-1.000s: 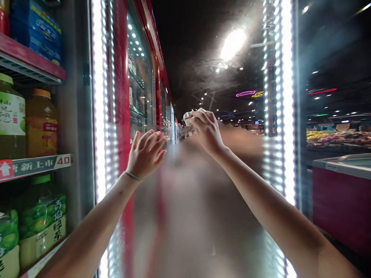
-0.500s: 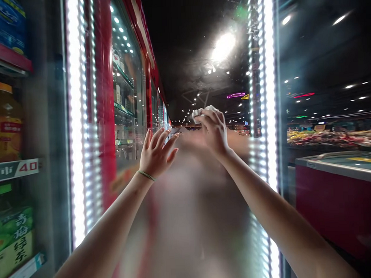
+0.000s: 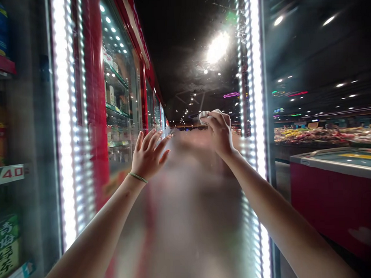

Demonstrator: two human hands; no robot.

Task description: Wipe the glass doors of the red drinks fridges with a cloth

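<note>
A glass door (image 3: 191, 211), fogged over its lower half and framed by bright light strips, stands before me. My left hand (image 3: 149, 154), with a thin green band at the wrist, is spread open at the glass and holds nothing. Higher and to the right, my right hand (image 3: 220, 131) has its fingers closed around a crumpled white cloth (image 3: 204, 116) at the glass. Part of the cloth is hidden by the fingers. The upper part of the pane is clearer, with smudges around a bright light reflection.
Left, shelves hold bottled drinks, with a price tag (image 3: 12, 174) along one edge. Red-framed refrigerated cabinets (image 3: 117, 88) line up beyond the glass. On the right are a dark red chest freezer (image 3: 333, 198) and a produce display (image 3: 319, 136). An upright light strip (image 3: 258, 92) borders the door.
My right hand has moved slightly right across the glass with the cloth. My left hand stays spread at the pane. The whole view has shifted a little, with the door's frame further left.
</note>
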